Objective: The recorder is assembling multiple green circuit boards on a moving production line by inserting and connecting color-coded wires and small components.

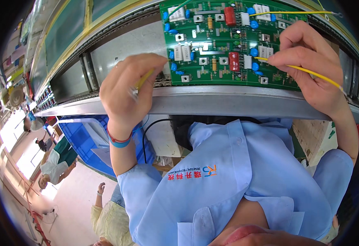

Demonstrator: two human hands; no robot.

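Observation:
A green circuit board lies on the line, carrying red, blue and white components. My right hand is over its right part, closed in a pinch on a yellow wire. One end of that wire touches or hovers just above the board, beside a white block and blue discs; I cannot tell which. The other end sticks out past my palm. Beside the board's left edge is my left hand, fingers curled and blurred. It grips another yellow wire, partly hidden by the fingers, with a metallic end showing.
Another yellow wire stretches across the board's far right. A green wire crosses its far left corner. A metal rail runs along the near side. Below left stands a blue bin. Other people are farther off at left.

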